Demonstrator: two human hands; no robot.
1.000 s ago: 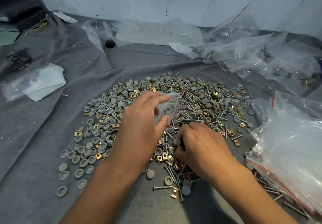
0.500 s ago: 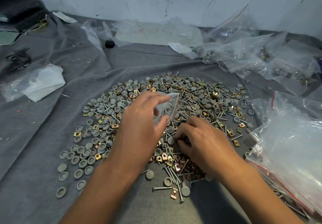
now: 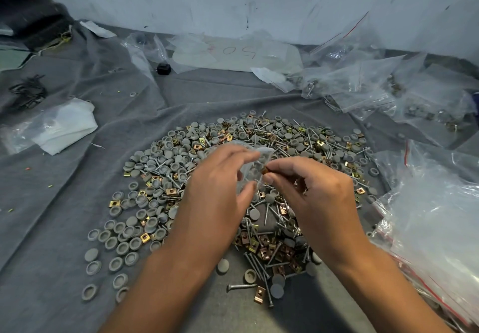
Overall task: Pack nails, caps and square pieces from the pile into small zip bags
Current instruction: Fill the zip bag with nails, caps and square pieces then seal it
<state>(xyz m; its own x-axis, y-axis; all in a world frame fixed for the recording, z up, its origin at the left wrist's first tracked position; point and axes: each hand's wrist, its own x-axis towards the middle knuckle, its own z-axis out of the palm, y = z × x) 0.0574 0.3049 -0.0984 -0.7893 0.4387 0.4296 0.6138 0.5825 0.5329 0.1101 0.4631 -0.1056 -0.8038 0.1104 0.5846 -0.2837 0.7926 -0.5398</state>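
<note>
A wide pile [image 3: 285,146] of grey round caps, screw-like nails and brass square pieces covers the grey cloth [image 3: 77,203] in the middle. Above it my left hand [image 3: 217,190] holds a small clear zip bag [image 3: 252,169] between thumb and fingers. My right hand [image 3: 316,192] is raised to the bag's mouth and pinches a small brass square piece [image 3: 265,170] at its fingertips. The other fingers of that hand are curled, and what they hold is hidden.
A stack of empty zip bags [image 3: 435,229] with red strips lies at the right. Filled bags [image 3: 375,86] are heaped at the back right near the white wall. A white folded bag [image 3: 62,125] lies at the left, a small black object [image 3: 163,68] behind.
My right hand has lifted off the pile, up and left to the bag's mouth, carrying a brass piece. My left hand has stayed holding the bag.
</note>
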